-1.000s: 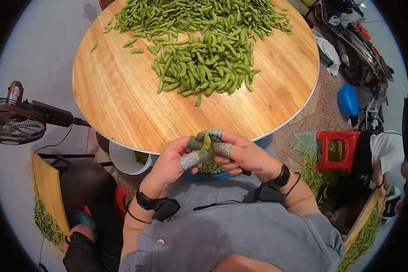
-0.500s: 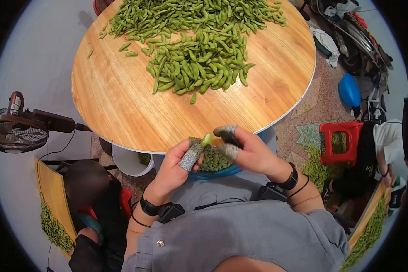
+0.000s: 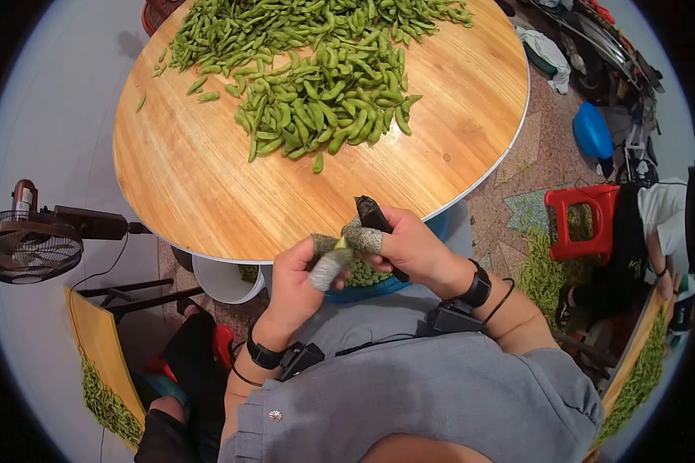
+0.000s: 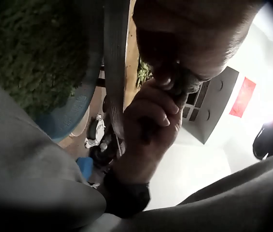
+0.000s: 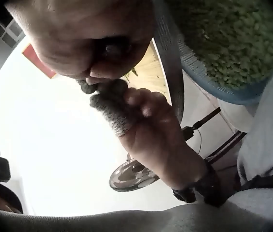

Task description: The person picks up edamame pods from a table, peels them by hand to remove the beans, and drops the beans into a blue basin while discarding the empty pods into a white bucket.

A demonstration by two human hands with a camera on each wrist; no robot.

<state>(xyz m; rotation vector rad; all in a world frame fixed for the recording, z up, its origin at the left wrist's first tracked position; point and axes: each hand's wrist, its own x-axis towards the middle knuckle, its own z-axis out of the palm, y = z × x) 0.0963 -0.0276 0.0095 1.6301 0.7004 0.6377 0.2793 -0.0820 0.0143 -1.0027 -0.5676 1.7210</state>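
My left hand [image 3: 297, 282], with grey cloth covers on thumb and forefinger, pinches a green soybean pod [image 3: 341, 243]. My right hand [image 3: 415, 251] holds a narrow black tool [image 3: 372, 214] slanting across its palm; its kind is unclear. The covered right thumb reaches to the pod, so both hands meet over a blue basin [image 3: 374, 292] of shelled beans [image 3: 361, 274]. In the right wrist view, a dark rounded end [image 5: 112, 47] shows within the right hand. The fingers largely hide the pod in both wrist views.
Ahead stands a round wooden table [image 3: 201, 185] bearing a big heap of soybean pods [image 3: 316, 108]. A white bucket [image 3: 224, 282] is below its left edge, a fan [image 3: 31, 231] farther left. On the right are a red stool [image 3: 583, 243], pods on the floor and another person.
My right hand drew away from the pod, baring a pale green bean at the left fingertips, then came back against it. The black tool now stands out above the right hand.
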